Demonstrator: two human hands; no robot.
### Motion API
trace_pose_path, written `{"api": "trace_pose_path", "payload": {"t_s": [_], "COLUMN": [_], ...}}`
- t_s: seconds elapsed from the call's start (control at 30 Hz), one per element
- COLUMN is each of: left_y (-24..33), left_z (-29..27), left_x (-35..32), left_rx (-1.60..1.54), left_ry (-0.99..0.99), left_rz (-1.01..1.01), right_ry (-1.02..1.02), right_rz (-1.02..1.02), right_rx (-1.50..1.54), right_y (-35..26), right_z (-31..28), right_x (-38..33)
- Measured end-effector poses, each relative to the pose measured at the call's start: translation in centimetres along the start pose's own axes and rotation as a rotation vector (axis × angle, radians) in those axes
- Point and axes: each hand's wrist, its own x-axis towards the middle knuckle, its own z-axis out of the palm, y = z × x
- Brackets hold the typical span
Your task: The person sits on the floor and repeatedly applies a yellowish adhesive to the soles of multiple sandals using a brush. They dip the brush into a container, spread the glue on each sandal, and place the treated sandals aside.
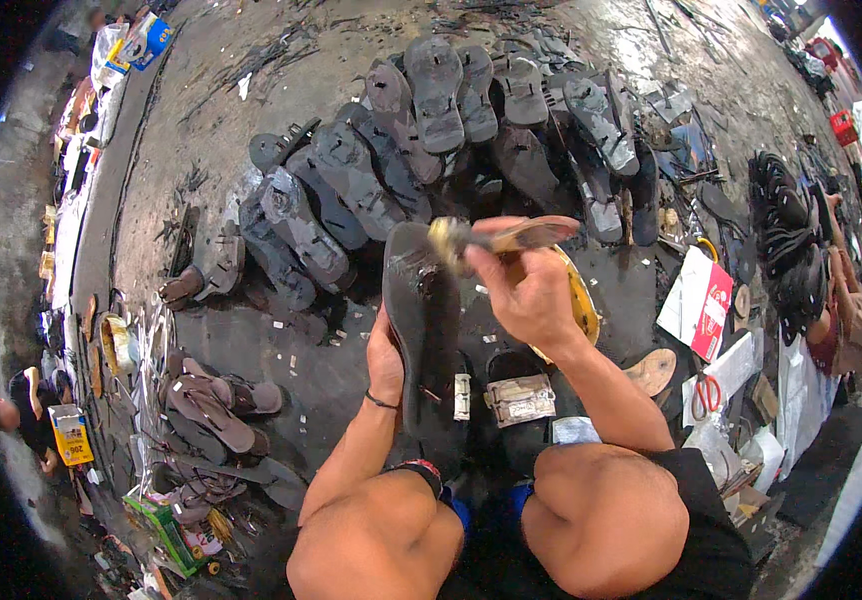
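My left hand (386, 358) grips the edge of a dark grey sandal sole (413, 320), held tilted up in front of my knees. Wet-looking dark patches show on the sole's upper face. In my right hand (531, 295) is a paintbrush (539, 233), its handle pointing right. The brush's yellowish bristles, blurred, are at the sole's upper right edge; I cannot tell whether they touch. Behind my right wrist sits a yellow-rimmed container (583, 300), partly hidden by the hand.
Many dark sandal soles (361, 180) lie in an arc ahead. Finished-looking sandals (213, 405) are piled at left. Red-handled scissors (706, 396), a red-and-white carton piece (699, 300) and a tan sole (651, 372) lie at right. Another person (851, 320) sits at far right.
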Motion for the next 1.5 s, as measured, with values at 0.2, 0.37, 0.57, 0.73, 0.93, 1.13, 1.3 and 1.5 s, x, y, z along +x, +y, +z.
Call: {"api": "trace_pose_path", "payload": {"t_s": [0.2,0.37,0.57,0.73,0.93,1.13,1.3,1.5], "left_y": [-2.2,-1.5,-0.1,0.4,2.4,4.6,3.2,1.9], "left_z": [-0.3,1.4,-1.9,-4.2,-0.9,2.8,1.4,3.1], "left_x": [-0.2,-0.1,-0.4,-7.5,-4.8,0.8,2.0,2.1], "left_rx": [0.122,0.248,0.422,0.132,0.038,-0.197,-0.072,-0.127], "left_ry": [0.086,0.148,0.034,0.188,0.022,0.008,-0.037,-0.028], "left_rz": [0.114,0.316,0.179,-0.35,-0.205,-0.055,-0.058,-0.054], "right_ry": [0.065,0.148,-0.098,0.173,-0.096,-0.076,-0.095,-0.006], "right_rz": [-0.026,-0.422,0.395,0.601,0.407,-0.053,0.07,0.124], "right_rx": [-0.054,-0.025,0.643,0.988,0.541,-0.015,0.168,0.279], "right_y": [-1.5,-0.6,-1.3,-0.5,-1.7,-0.8,-0.8,-0.9], "right_z": [-0.4,1.3,2.4,-2.0,0.3,2.7,2.2,1.0], "right_x": [1.1,-1.4,-3.0,0.0,-1.6,-1.7,-1.2,1.3]}}
